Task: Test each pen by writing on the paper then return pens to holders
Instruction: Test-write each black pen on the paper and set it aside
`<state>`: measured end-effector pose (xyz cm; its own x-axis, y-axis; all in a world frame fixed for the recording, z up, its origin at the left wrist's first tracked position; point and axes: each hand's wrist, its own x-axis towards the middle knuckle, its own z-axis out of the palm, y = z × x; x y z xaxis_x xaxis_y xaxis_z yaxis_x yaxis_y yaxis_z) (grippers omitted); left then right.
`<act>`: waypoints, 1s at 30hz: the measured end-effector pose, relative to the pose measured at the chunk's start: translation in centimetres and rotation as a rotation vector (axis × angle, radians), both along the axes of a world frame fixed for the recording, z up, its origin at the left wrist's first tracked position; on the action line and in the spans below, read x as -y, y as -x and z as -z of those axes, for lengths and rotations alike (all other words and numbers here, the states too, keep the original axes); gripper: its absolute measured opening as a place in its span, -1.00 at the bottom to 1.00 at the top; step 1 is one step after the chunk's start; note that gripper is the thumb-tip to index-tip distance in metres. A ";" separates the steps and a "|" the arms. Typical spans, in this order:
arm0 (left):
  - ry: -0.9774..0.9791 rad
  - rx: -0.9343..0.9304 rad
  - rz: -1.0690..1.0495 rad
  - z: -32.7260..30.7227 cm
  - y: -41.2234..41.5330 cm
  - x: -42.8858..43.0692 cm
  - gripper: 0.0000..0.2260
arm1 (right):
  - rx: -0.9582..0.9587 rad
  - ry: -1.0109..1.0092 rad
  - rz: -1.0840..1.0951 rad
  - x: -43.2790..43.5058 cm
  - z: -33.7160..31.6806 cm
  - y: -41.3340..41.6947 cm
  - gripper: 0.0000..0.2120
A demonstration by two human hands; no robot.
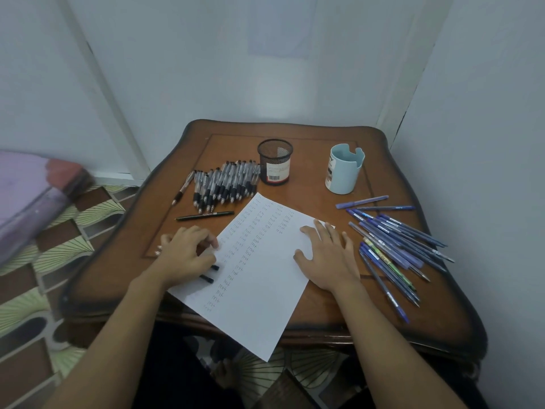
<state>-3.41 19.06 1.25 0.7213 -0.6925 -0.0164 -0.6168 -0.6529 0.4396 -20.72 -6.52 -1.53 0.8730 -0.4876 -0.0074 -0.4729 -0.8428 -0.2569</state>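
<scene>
A white paper (pixel 262 290) with several columns of handwritten test words lies tilted on the wooden table (pixel 324 314). My left hand (pixel 184 255) sits at the paper's left edge with its fingers curled over two dark pens (pixel 211 273); their black ends stick out from under the palm. My right hand (pixel 327 255) rests flat on the paper's right side with its fingers spread. An empty black mesh holder (pixel 275 162) and an empty light blue cup holder (pixel 343 169) stand at the back.
A pile of several black-grip pens (pixel 224 184) lies left of the mesh holder, with one black pen (pixel 206 215) apart in front of it. Several blue pens (pixel 395 246) are scattered at the right edge. A purple cushion (pixel 26 199) lies on the floor to the left.
</scene>
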 end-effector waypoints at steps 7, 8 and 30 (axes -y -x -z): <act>-0.024 -0.030 0.050 0.1 -0.8 -0.3 -0.89 | 0.006 0.008 -0.005 0.0 0.1 0.1 -0.44; -0.047 -0.006 0.050 0.1 -0.9 -0.1 -0.94 | 0.002 0.008 -0.003 0.0 0.1 0.1 -0.44; 0.185 0.210 0.020 -1.3 2.8 10.8 -0.59 | -0.008 0.008 -0.010 0.2 0.4 -0.2 -0.42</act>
